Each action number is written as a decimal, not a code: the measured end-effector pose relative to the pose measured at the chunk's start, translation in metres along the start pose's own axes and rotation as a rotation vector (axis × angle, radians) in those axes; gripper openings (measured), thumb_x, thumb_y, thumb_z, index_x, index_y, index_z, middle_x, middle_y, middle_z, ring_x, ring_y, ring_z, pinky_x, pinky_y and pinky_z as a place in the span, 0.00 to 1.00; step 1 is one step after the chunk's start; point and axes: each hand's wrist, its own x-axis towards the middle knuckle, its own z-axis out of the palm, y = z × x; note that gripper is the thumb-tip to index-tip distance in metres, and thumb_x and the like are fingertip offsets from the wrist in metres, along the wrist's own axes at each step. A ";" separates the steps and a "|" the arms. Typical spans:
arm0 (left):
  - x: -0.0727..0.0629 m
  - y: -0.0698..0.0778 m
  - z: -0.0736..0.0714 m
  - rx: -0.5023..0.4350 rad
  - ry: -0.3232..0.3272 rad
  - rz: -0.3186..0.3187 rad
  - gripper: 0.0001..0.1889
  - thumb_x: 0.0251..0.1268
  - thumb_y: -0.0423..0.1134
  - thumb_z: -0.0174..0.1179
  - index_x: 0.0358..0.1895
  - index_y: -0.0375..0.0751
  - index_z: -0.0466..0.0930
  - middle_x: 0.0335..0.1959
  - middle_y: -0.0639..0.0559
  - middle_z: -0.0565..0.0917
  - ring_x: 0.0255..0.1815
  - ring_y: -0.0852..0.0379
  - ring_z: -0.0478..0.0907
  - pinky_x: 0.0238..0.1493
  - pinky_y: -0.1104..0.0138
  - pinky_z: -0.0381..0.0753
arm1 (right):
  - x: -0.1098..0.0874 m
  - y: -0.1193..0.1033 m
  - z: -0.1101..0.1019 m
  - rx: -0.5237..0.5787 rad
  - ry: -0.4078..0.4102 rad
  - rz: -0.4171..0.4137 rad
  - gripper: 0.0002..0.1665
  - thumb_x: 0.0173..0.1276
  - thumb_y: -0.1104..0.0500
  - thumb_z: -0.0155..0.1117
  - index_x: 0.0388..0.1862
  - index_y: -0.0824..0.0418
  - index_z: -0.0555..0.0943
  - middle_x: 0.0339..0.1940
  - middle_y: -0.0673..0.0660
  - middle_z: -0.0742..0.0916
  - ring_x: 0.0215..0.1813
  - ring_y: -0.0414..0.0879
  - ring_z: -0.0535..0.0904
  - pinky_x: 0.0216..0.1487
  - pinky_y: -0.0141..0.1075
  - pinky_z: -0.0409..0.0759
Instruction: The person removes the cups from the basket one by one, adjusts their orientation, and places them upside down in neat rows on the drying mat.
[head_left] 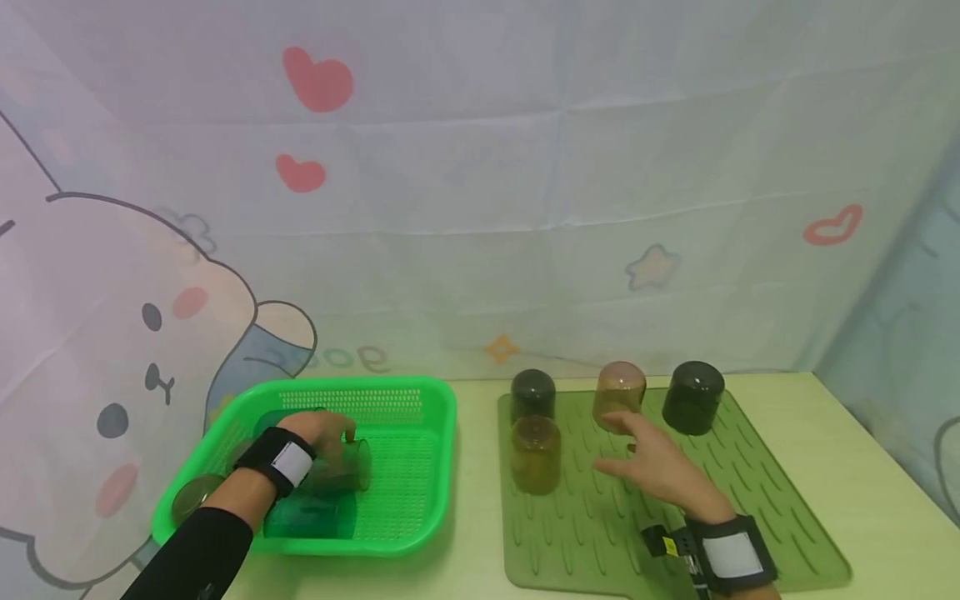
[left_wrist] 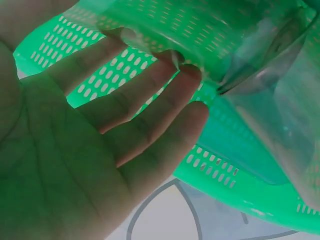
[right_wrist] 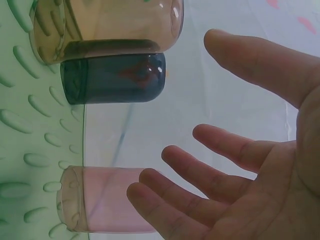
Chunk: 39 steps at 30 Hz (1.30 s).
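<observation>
My left hand (head_left: 318,433) is inside the green basket (head_left: 442,467), over a clear drinking glass (head_left: 352,468) lying on its side. In the left wrist view, its fingers are fairly straight, and the tips touch the side of a glass (left_wrist: 200,35). My right hand (head_left: 660,471) hovers above the green drying mat (head_left: 585,533), fingers spread and nothing between them. Near its fingertips stands an upturned pink glass (head_left: 619,387). To its left are an upturned amber glass (head_left: 536,458) and a dark glass (head_left: 532,392); a black-tinted glass (head_left: 693,398) stands behind right.
More glasses lie in the basket, among them a brownish one (head_left: 197,496) at its left end and a teal one (head_left: 311,517) at the front. A printed cloth (head_left: 465,208) hangs behind the pale table (head_left: 476,508). A cable (head_left: 945,467) hangs at far right.
</observation>
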 end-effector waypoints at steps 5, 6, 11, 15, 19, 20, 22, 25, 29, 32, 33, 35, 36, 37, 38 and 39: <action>0.006 0.001 0.000 0.012 0.008 -0.019 0.23 0.54 0.39 0.69 0.54 0.41 0.77 0.54 0.41 0.76 0.50 0.39 0.74 0.43 0.49 0.76 | 0.001 0.003 0.000 -0.007 0.003 0.009 0.40 0.61 0.51 0.69 0.64 0.71 0.66 0.62 0.70 0.73 0.61 0.67 0.68 0.57 0.56 0.70; 0.007 0.001 0.000 0.006 0.008 -0.029 0.25 0.53 0.42 0.69 0.55 0.41 0.76 0.55 0.40 0.76 0.51 0.38 0.74 0.45 0.47 0.75 | 0.001 0.003 0.000 -0.010 0.003 0.007 0.40 0.61 0.51 0.69 0.64 0.71 0.66 0.62 0.70 0.73 0.61 0.67 0.68 0.57 0.56 0.70; 0.012 -0.002 0.004 -0.038 0.003 -0.079 0.36 0.52 0.52 0.69 0.64 0.40 0.70 0.61 0.37 0.72 0.59 0.33 0.68 0.53 0.44 0.70 | 0.000 0.003 0.000 0.001 -0.009 0.010 0.40 0.61 0.50 0.68 0.64 0.71 0.67 0.62 0.70 0.72 0.62 0.67 0.67 0.57 0.55 0.70; 0.017 -0.003 0.008 -0.074 -0.011 -0.087 0.41 0.53 0.55 0.68 0.68 0.37 0.65 0.64 0.35 0.68 0.62 0.32 0.64 0.55 0.43 0.68 | 0.000 0.003 -0.002 0.005 -0.007 0.015 0.38 0.62 0.51 0.68 0.64 0.71 0.67 0.62 0.70 0.73 0.62 0.67 0.68 0.58 0.56 0.70; 0.022 -0.003 0.012 -0.094 -0.025 -0.084 0.44 0.52 0.57 0.68 0.69 0.37 0.63 0.64 0.34 0.67 0.63 0.31 0.63 0.56 0.43 0.67 | 0.001 0.003 -0.003 -0.003 -0.007 0.020 0.38 0.62 0.51 0.68 0.64 0.71 0.68 0.61 0.70 0.73 0.62 0.67 0.68 0.58 0.55 0.70; 0.022 -0.003 0.013 -0.095 -0.026 -0.087 0.44 0.51 0.57 0.68 0.69 0.38 0.63 0.64 0.33 0.67 0.62 0.31 0.64 0.55 0.43 0.68 | 0.001 0.004 -0.003 -0.006 -0.008 0.021 0.38 0.62 0.50 0.68 0.64 0.71 0.68 0.61 0.70 0.73 0.61 0.67 0.68 0.57 0.55 0.70; 0.022 -0.003 0.014 -0.095 -0.037 -0.085 0.44 0.50 0.57 0.69 0.68 0.40 0.64 0.64 0.33 0.67 0.61 0.31 0.64 0.54 0.43 0.69 | 0.001 0.004 -0.003 -0.010 -0.010 0.022 0.38 0.62 0.50 0.68 0.64 0.71 0.68 0.61 0.70 0.73 0.61 0.67 0.68 0.57 0.55 0.71; 0.023 -0.001 0.015 -0.079 -0.055 -0.082 0.44 0.46 0.55 0.72 0.67 0.43 0.65 0.63 0.33 0.68 0.60 0.32 0.66 0.52 0.44 0.71 | 0.001 0.004 -0.003 -0.007 -0.012 0.024 0.38 0.62 0.50 0.68 0.63 0.71 0.68 0.61 0.70 0.73 0.61 0.67 0.68 0.57 0.55 0.71; 0.024 0.000 0.015 -0.062 -0.079 -0.075 0.44 0.43 0.50 0.75 0.67 0.45 0.66 0.63 0.34 0.67 0.58 0.34 0.68 0.47 0.46 0.74 | 0.001 0.004 -0.004 -0.001 -0.012 0.030 0.37 0.62 0.51 0.68 0.63 0.71 0.68 0.61 0.70 0.73 0.62 0.67 0.68 0.58 0.55 0.70; 0.025 0.000 0.016 -0.067 -0.085 -0.062 0.42 0.43 0.45 0.77 0.65 0.46 0.67 0.61 0.35 0.69 0.54 0.35 0.71 0.42 0.48 0.76 | 0.001 0.004 -0.005 -0.007 -0.014 0.033 0.38 0.62 0.50 0.68 0.64 0.71 0.68 0.62 0.70 0.73 0.62 0.67 0.68 0.57 0.56 0.70; 0.025 0.000 0.016 -0.064 -0.085 -0.055 0.41 0.43 0.44 0.77 0.64 0.47 0.67 0.60 0.35 0.70 0.51 0.36 0.73 0.39 0.49 0.77 | 0.001 0.004 -0.005 -0.010 -0.017 0.034 0.38 0.62 0.50 0.68 0.64 0.71 0.68 0.62 0.70 0.73 0.62 0.67 0.68 0.57 0.56 0.71; 0.026 -0.002 0.016 -0.067 -0.089 -0.045 0.39 0.43 0.40 0.77 0.62 0.48 0.68 0.56 0.36 0.72 0.45 0.40 0.75 0.36 0.52 0.77 | 0.001 0.004 -0.005 -0.016 -0.023 0.036 0.39 0.62 0.49 0.68 0.64 0.71 0.68 0.62 0.70 0.73 0.62 0.67 0.68 0.56 0.56 0.71; 0.026 -0.002 0.016 -0.064 -0.093 -0.041 0.38 0.43 0.38 0.77 0.61 0.48 0.69 0.54 0.37 0.73 0.43 0.41 0.75 0.34 0.53 0.77 | 0.001 0.004 -0.005 -0.019 -0.025 0.035 0.40 0.62 0.49 0.68 0.64 0.71 0.68 0.62 0.70 0.73 0.62 0.67 0.68 0.55 0.56 0.72; 0.026 -0.003 0.015 -0.061 -0.098 -0.040 0.37 0.43 0.37 0.76 0.60 0.48 0.69 0.53 0.37 0.73 0.41 0.43 0.76 0.33 0.53 0.77 | 0.001 0.004 -0.005 -0.019 -0.027 0.036 0.40 0.62 0.49 0.68 0.64 0.71 0.68 0.62 0.70 0.73 0.62 0.67 0.68 0.55 0.56 0.72; 0.027 -0.003 0.015 -0.058 -0.103 -0.039 0.36 0.43 0.35 0.76 0.59 0.48 0.69 0.52 0.38 0.74 0.39 0.44 0.75 0.33 0.54 0.77 | 0.001 0.004 -0.005 -0.017 -0.028 0.035 0.40 0.62 0.48 0.68 0.64 0.71 0.68 0.62 0.70 0.73 0.62 0.67 0.68 0.55 0.57 0.72; 0.027 -0.004 0.015 -0.054 -0.109 -0.039 0.36 0.43 0.34 0.76 0.59 0.49 0.69 0.50 0.38 0.74 0.37 0.46 0.75 0.32 0.55 0.77 | 0.001 0.005 -0.005 -0.017 -0.028 0.034 0.40 0.62 0.49 0.68 0.64 0.71 0.68 0.62 0.70 0.73 0.62 0.67 0.68 0.55 0.56 0.72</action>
